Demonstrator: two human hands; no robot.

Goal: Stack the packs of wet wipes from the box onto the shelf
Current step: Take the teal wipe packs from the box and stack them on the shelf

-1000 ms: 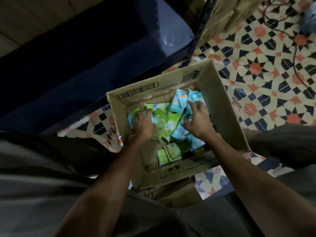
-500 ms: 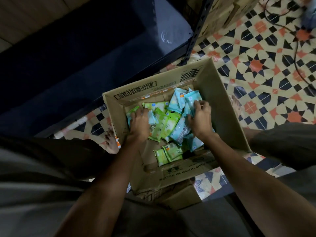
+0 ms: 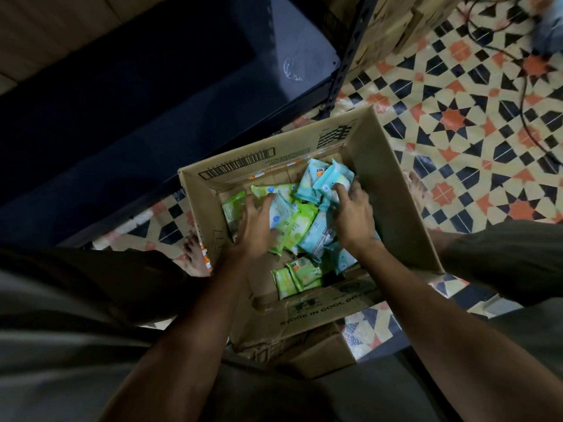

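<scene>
An open cardboard box stands on the floor between my knees. Inside lie several green and light-blue packs of wet wipes, loosely heaped. My left hand reaches into the left side of the heap, its thumb over a pale blue pack and its fingers curled down by a green pack. My right hand is at the far right corner, fingers curled round a light-blue pack. The dark blue shelf runs just beyond the box at upper left.
A perforated shelf post rises behind the box, with stacked cartons to its right. On the patterned tile floor black cables trail at the far right. My bare feet flank the box.
My right hand has slid toward the box's far right corner and closed on a light-blue pack. My left hand has shifted slightly right over the heap.
</scene>
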